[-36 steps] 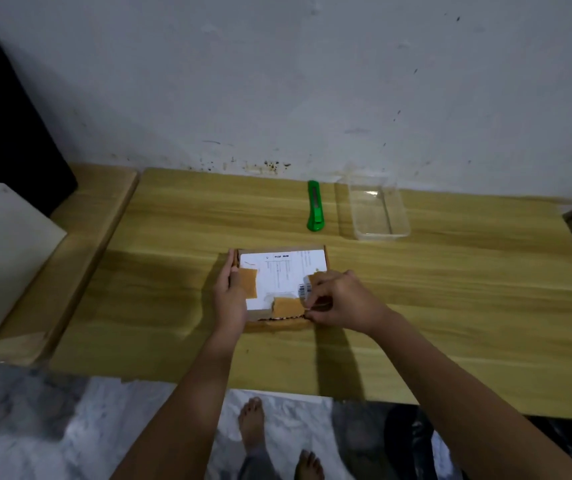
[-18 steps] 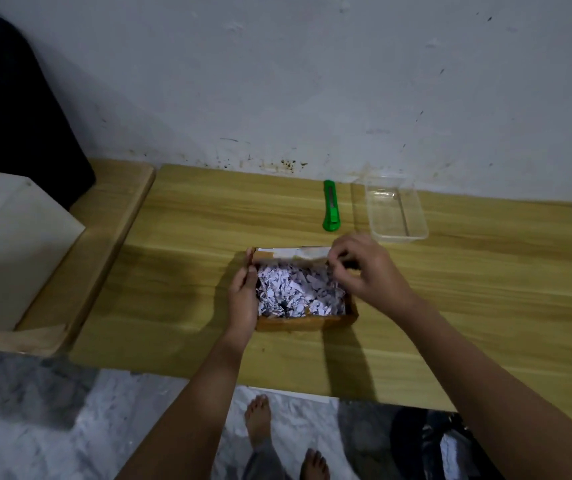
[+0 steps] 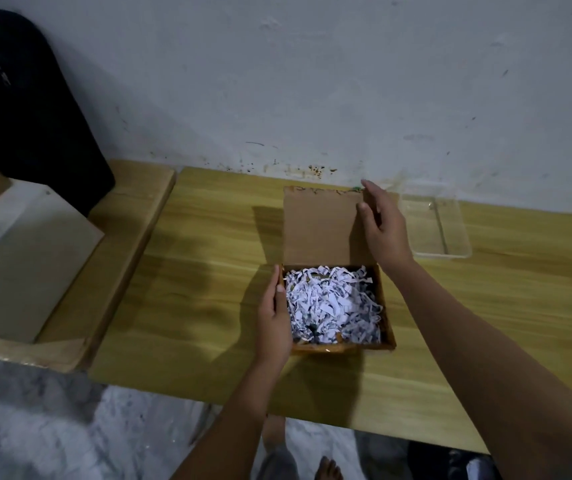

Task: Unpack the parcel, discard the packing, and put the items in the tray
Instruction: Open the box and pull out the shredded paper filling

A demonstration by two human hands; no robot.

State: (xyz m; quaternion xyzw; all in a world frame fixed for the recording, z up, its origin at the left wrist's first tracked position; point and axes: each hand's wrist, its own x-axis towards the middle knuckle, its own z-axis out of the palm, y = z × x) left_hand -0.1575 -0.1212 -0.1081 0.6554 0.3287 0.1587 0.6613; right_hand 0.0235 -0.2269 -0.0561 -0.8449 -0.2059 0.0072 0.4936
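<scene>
Box (image 3: 336, 344) is sitting open near the front middle of the table (image 3: 187, 306), and it's stuffed with shredded white paper (image 3: 329, 303), so you can't see any items under it.

Left hand (image 3: 274, 320) is flat against the box's left wall, fingers pointing away from the person, thumb hooked just over the rim and touching the edge of the shreds. Looks like a loose steadying hold, not a fist. Right hand (image 3: 381, 226) is up on the lid (image 3: 319, 226), which stands tipped back from the box's far edge, plain brown inside facing the camera. Fingers go round the lid's right edge with the thumb on the inner face, so it's pinching the flap open.

Right behind the lid's top corner there's a tiny sliver of green poking out, too little showing to say what it is. Past the box on the right, beyond the right hand, is a clear tray (image 3: 451, 251) with nothing in it that I can make out, close to the wall (image 3: 312, 81).

Well to the left of the box there's a big open carton (image 3: 28, 258) butted up against the table, and a black thing (image 3: 35, 109) behind that. Bare feet show on the marbled floor (image 3: 52, 438) below the table's front edge.
</scene>
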